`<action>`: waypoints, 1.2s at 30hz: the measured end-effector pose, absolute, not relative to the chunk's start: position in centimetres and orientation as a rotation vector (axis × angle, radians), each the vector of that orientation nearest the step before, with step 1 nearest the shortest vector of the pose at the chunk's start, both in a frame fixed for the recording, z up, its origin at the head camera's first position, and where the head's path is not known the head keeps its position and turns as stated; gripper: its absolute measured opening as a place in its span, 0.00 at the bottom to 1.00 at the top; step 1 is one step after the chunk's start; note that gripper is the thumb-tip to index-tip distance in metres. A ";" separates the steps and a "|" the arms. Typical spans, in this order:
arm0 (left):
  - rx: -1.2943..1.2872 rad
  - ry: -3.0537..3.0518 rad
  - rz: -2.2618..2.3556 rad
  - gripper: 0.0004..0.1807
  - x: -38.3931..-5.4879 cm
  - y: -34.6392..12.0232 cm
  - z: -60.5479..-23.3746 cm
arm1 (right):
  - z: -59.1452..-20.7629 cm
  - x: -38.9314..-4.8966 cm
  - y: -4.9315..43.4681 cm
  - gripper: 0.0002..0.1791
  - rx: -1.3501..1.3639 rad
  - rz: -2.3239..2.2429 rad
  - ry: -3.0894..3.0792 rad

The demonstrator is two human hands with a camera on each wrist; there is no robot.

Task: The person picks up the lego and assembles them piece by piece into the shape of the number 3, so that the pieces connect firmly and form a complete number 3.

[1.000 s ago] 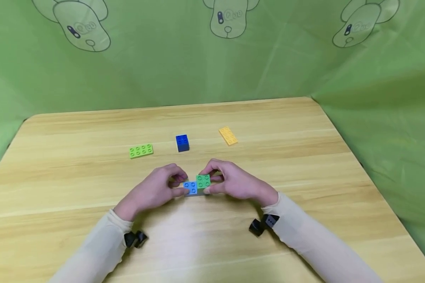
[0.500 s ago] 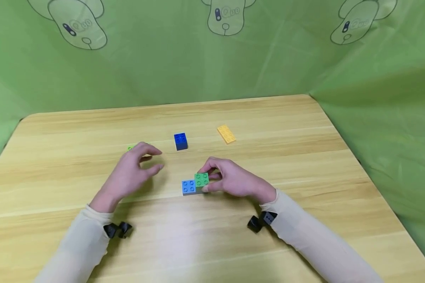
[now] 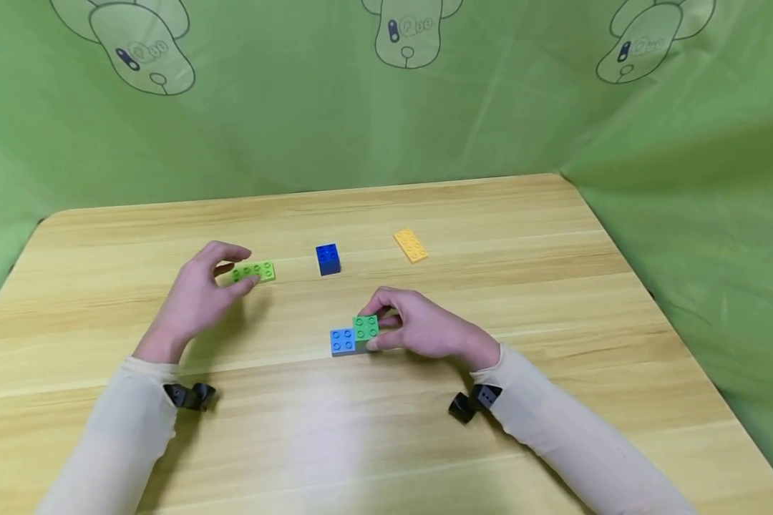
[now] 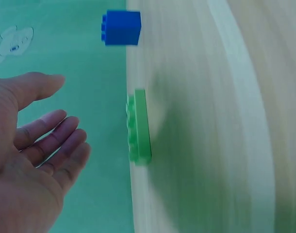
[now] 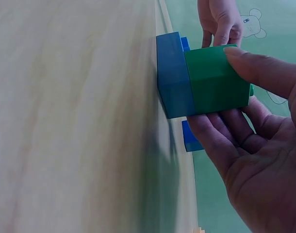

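Note:
My right hand (image 3: 431,325) pinches a green two-by-two brick (image 3: 366,327) between thumb and fingers. That brick sits on the right part of a longer light blue brick (image 3: 342,342), whose studs show on the left. In the right wrist view the thumb presses one side of the green brick (image 5: 216,80) and the fingertips its opposite side. My left hand (image 3: 193,297) hovers over a flat light green brick (image 3: 267,271), thumb and fingers spread apart. The left wrist view shows a gap between those fingers and the light green brick (image 4: 142,127) on the table.
A dark blue brick (image 3: 328,260) stands farther back on the wooden table (image 3: 489,443). A flat yellow-orange brick (image 3: 411,246) lies to its right. Green cloth (image 3: 296,129) hangs behind the table and along its right side.
My left hand has let go of the light blue brick and moved left and away from me to the light green brick. The right hand has kept its grip on the green brick.

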State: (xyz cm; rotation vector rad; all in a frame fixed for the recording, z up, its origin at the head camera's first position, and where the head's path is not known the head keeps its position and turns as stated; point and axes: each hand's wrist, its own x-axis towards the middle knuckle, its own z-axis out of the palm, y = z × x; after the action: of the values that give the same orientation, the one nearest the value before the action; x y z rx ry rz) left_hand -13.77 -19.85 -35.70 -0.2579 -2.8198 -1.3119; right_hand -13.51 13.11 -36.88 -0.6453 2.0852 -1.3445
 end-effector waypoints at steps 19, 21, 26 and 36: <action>-0.179 -3.018 -1.306 0.31 -15.7 -22.5 -36.3 | -36.9 -13.4 13.3 0.17 -0.686 -1.275 2.177; -0.200 -3.035 -1.309 0.32 -15.9 -22.6 -36.2 | -36.8 -13.4 13.3 0.17 -0.690 -1.273 2.180; -0.258 -3.097 -1.226 0.34 -16.5 -22.7 -36.3 | -36.8 -13.6 13.3 0.18 -0.683 -1.292 2.158; -0.252 -3.154 -1.177 0.32 -17.1 -22.4 -37.3 | -36.9 -13.4 13.3 0.17 -0.698 -1.294 2.150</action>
State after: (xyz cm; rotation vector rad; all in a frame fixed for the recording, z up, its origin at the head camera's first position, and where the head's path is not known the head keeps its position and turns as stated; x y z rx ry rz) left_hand -17.09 -22.42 -37.28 -0.2521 -3.1536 -1.1775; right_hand -13.42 13.31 -36.93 -0.6980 2.1499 -1.2944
